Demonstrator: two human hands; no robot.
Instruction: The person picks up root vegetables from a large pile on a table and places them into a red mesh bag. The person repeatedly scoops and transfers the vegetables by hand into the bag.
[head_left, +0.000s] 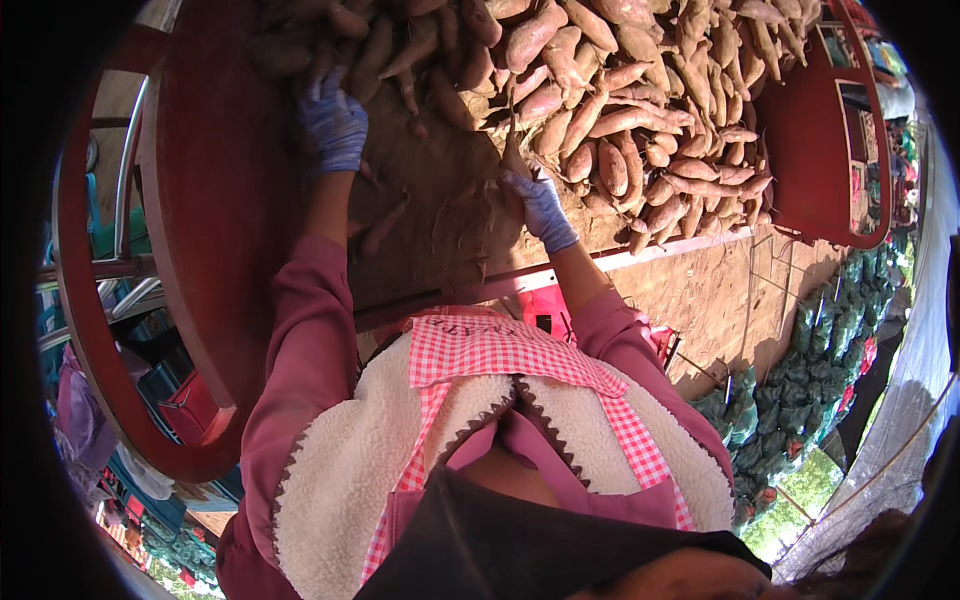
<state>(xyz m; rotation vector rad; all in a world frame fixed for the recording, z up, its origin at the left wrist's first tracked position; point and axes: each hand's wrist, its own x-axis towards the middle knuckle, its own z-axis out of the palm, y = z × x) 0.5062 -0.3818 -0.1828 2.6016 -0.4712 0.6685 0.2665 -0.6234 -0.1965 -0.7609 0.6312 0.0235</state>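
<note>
A big heap of sweet potatoes (637, 120) lies on a flat truck-like bed (442, 217) with red end panels. My left hand (334, 124), in a blue-and-white glove, reaches to the shaded edge of the heap at the upper left; its fingers are near a root, and whether they grip it I cannot tell. In the same kind of glove, my right hand (541, 206) is closed round a long, thin sweet potato (514, 161) near the front edge of the bed. A few small roots (382, 225) lie scattered on the shaded bed floor between my hands.
A red panel with a rail (202, 225) rises at the left, and another red panel (806, 150) stands at the right. Along the front runs a pale metal edge (675, 246). Many filled green bags (795, 382) stand on the ground at the lower right.
</note>
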